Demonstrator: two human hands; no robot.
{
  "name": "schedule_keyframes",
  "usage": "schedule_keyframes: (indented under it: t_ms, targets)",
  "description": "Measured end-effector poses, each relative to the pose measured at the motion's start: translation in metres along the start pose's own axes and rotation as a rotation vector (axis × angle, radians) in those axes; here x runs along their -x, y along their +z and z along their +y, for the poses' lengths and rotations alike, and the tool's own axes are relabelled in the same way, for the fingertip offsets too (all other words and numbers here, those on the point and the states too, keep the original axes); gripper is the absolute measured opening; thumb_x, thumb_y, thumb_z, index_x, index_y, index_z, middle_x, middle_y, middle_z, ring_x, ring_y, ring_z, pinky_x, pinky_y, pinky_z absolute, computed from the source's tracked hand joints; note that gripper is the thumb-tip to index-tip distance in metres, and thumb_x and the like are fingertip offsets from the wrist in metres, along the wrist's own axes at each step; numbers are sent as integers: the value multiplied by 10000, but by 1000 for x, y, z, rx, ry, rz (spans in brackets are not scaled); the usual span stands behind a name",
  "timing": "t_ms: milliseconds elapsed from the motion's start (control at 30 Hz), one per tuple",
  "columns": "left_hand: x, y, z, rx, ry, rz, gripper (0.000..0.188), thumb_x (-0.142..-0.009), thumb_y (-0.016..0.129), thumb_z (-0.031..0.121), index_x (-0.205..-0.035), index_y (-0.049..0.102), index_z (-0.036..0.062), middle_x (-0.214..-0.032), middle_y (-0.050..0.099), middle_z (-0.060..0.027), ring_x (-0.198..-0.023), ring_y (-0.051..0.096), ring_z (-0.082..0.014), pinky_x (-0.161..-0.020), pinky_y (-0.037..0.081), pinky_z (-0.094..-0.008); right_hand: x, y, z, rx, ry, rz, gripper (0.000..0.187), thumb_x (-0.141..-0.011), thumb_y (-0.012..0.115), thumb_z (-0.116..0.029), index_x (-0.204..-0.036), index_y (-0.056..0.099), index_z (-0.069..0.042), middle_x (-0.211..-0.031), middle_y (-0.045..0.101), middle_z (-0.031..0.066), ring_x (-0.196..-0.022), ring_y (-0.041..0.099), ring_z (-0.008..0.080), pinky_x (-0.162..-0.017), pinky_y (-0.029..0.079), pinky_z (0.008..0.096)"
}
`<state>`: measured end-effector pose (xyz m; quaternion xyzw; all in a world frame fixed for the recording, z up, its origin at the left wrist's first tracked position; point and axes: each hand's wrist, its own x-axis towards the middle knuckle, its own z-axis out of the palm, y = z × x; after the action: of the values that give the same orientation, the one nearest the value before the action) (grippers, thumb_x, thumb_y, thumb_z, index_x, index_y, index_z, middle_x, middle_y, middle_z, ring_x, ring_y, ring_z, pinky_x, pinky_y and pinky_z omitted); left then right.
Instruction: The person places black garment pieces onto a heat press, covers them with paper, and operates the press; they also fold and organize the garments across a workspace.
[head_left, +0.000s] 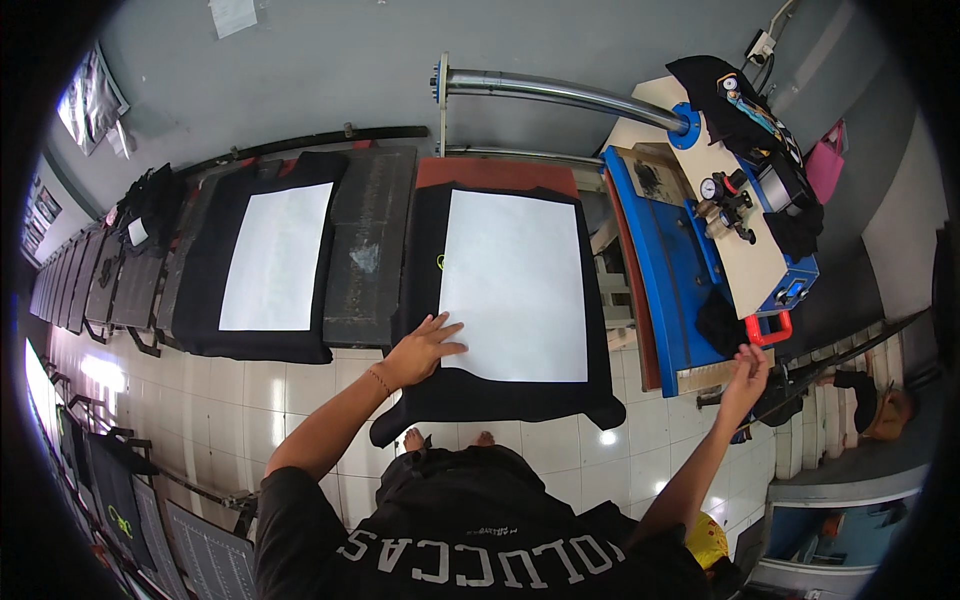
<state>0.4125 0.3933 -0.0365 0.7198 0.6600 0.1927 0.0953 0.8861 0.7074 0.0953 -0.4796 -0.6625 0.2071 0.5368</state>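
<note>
A large white sheet (515, 290) lies on a black garment (540, 400), which is spread over a platen with a reddish-brown far end (500, 173). My left hand (425, 350) rests with spread fingers on the sheet's lower left edge and the fabric beside it. Over on the right, my right hand (746, 380) is raised just below the red handle (771, 329) of a blue heat press (655, 270). Its fingers are loosely extended with nothing visible in them; whether a fingertip touches the handle I cannot tell.
To the left, another white sheet (277, 258) lies on a second black garment (205, 290), beside a bare dark platen (368, 260). Above runs a thick metal rail (560, 90). Black cloth (715, 100) is draped over the press. Another person (880, 410) is at the far right.
</note>
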Motion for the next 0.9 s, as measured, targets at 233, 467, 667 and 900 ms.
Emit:
schedule_keyframes:
  t_ms: [233,467,667,900]
  targets:
    - [17,10,17,-101,-76,91,548,-780,552,-65,-1263,603,188,-1434,450,-140,-1379,334,-387,-1152,288,-483,-42,3,-1,493,-299,28,384,-949,583,-266,-1199,557,25,-1227,576,200,-1143,547,328,-947,428,406]
    - [24,7,16,-93,-85,54,565,-767,602,-20,-1295,583,183,-1460,415,-140,-1395,303,-387,-1161,269,-480,-58,16,-8,714,-258,-179,402,-906,628,-328,-1099,585,21,-1103,598,238,-1057,551,399,-904,441,468]
    - [24,-8,20,-39,-57,-38,677,-774,672,284,-1415,464,215,-1544,267,-168,-1445,165,-401,-1182,188,-492,-59,28,-27,974,-176,-216,473,-848,678,-374,-1067,570,32,-1015,617,265,-1005,563,424,-856,453,506]
    - [17,-24,59,12,-56,-67,724,-814,640,410,-1462,392,203,-1571,184,-173,-1444,149,-417,-1172,198,-503,-33,24,-50,994,-221,-171,524,-845,675,-407,-1069,549,49,-1007,611,269,-1005,559,441,-865,443,524]
